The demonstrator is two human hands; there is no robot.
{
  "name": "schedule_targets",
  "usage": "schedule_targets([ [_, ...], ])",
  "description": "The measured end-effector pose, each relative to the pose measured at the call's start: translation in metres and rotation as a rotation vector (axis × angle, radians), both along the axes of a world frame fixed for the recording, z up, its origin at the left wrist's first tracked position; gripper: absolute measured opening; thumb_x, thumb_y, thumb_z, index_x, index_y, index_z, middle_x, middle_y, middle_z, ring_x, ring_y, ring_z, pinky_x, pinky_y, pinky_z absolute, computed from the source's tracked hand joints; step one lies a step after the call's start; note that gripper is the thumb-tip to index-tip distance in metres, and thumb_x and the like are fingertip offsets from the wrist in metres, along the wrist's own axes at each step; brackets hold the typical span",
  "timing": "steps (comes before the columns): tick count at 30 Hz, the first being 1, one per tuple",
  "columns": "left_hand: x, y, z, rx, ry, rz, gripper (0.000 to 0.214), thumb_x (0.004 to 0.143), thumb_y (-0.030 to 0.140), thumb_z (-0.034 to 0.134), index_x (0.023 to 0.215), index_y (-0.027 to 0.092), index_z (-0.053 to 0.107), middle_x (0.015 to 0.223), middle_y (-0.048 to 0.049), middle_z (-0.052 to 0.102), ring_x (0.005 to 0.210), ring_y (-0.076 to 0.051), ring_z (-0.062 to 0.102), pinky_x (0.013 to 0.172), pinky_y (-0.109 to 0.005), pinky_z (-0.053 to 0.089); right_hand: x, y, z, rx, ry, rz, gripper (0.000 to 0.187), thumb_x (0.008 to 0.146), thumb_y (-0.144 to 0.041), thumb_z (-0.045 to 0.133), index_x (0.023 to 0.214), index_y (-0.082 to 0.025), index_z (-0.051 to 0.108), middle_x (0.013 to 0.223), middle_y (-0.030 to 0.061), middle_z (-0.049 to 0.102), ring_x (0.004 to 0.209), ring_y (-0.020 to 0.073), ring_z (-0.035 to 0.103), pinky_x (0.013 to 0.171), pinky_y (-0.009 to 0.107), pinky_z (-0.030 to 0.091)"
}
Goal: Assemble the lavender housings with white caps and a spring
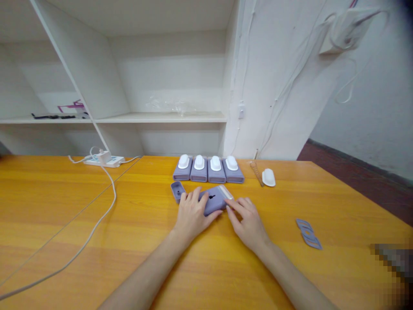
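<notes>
A purple plastic case (215, 201) with a white strip along its right end lies on the orange table (129, 241). My left hand (192, 214) rests on its left side, fingers curled over it and thumb against its front edge. My right hand (248, 221) lies just right of the case, fingers together, fingertips touching its lower right corner. A small purple cap (177, 190) sits beside my left fingers. Behind stand several purple cases with white tops (208, 168) in a row.
A loose white top (269, 177) and a coiled spring (256, 173) lie right of the row. Flat purple pieces (308, 234) lie at the right. A power strip (105, 160) and its white cable (97, 224) cross the left side. White shelves (158, 117) stand behind.
</notes>
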State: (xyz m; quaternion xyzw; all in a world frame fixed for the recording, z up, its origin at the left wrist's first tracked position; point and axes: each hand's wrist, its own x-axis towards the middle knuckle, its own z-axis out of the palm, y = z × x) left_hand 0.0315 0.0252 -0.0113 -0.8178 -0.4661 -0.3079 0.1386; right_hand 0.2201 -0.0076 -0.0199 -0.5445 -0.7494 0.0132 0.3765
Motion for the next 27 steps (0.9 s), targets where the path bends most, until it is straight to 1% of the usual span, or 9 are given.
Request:
schedule_targets([
  [2,0.000,-0.004,0.004,-0.008,-0.001,-0.025,0.055,0.077,0.062,0.048,0.107,0.017,0.058,0.114,-0.0167,0.054,0.097,-0.030,0.055,0.080,-0.046,0.040,0.000,0.000,0.001,-0.003,-0.050,-0.039,0.029,0.091,-0.028,0.042,0.109,-0.022,0.064,0.081,0.0070,0.057,0.082,0.0233,0.050,0.073,0.036,0.039],
  [3,0.001,-0.007,0.006,-0.026,0.008,-0.072,0.057,0.076,0.063,0.047,0.109,0.017,0.057,0.113,-0.0163,0.054,0.097,-0.030,0.055,0.079,-0.045,0.041,0.000,0.000,0.000,-0.014,-0.075,-0.072,0.030,0.092,-0.030,0.042,0.112,-0.023,0.063,0.080,0.0070,0.057,0.081,0.0236,0.050,0.072,0.036,0.038],
  [6,0.001,-0.016,0.012,-0.142,0.085,-0.309,0.073,0.073,0.068,0.046,0.124,0.016,0.046,0.119,-0.0156,0.051,0.095,-0.027,0.058,0.074,-0.038,0.048,0.001,0.003,-0.001,-0.062,-0.137,-0.153,0.038,0.094,-0.038,0.037,0.126,-0.026,0.053,0.083,0.0073,0.056,0.083,0.0251,0.050,0.070,0.037,0.037],
  [8,0.002,-0.021,0.015,-0.215,0.139,-0.408,0.079,0.074,0.068,0.045,0.132,0.015,0.035,0.125,-0.0158,0.047,0.094,-0.025,0.059,0.071,-0.035,0.051,0.002,0.005,-0.003,-0.088,-0.149,-0.167,0.041,0.095,-0.040,0.032,0.131,-0.029,0.047,0.087,0.0076,0.056,0.085,0.0258,0.050,0.072,0.038,0.037],
  [10,0.004,-0.022,0.016,-0.249,0.166,-0.415,0.074,0.079,0.062,0.043,0.135,0.016,0.031,0.128,-0.0151,0.045,0.096,-0.026,0.060,0.072,-0.036,0.052,0.003,0.006,-0.005,-0.105,-0.151,-0.166,0.042,0.095,-0.041,0.030,0.132,-0.029,0.044,0.087,0.0076,0.056,0.087,0.0262,0.050,0.073,0.039,0.037],
  [15,0.003,-0.019,0.018,-0.262,0.173,-0.416,0.063,0.084,0.055,0.039,0.134,0.018,0.033,0.130,-0.0140,0.044,0.099,-0.026,0.059,0.076,-0.037,0.052,0.003,0.004,-0.003,-0.122,-0.114,-0.149,0.042,0.095,-0.041,0.030,0.133,-0.028,0.042,0.093,0.0078,0.057,0.091,0.0269,0.050,0.076,0.041,0.037],
  [21,-0.012,-0.012,0.022,-0.273,0.144,-0.404,0.054,0.083,0.046,0.042,0.132,0.022,0.038,0.129,-0.0120,0.042,0.097,-0.024,0.059,0.074,-0.036,0.052,0.009,-0.002,0.002,-0.146,-0.017,0.075,0.044,0.092,-0.028,0.039,0.135,-0.024,0.037,0.113,0.0069,0.055,0.103,0.0240,0.048,0.088,0.040,0.036],
  [24,-0.020,-0.007,0.022,-0.265,0.154,-0.404,0.056,0.082,0.043,0.044,0.133,0.022,0.036,0.129,-0.0124,0.042,0.102,-0.025,0.056,0.073,-0.036,0.052,0.010,-0.004,0.005,-0.165,-0.048,0.145,0.045,0.091,-0.031,0.042,0.136,-0.025,0.037,0.112,0.0074,0.055,0.103,0.0246,0.048,0.091,0.041,0.035],
  [27,-0.023,-0.004,0.022,-0.277,0.184,-0.419,0.055,0.084,0.039,0.041,0.136,0.023,0.031,0.132,-0.0118,0.041,0.104,-0.024,0.056,0.075,-0.035,0.051,0.008,-0.005,0.007,-0.173,-0.081,0.159,0.053,0.089,-0.038,0.048,0.138,-0.024,0.035,0.111,0.0086,0.055,0.103,0.0255,0.048,0.093,0.043,0.034],
])
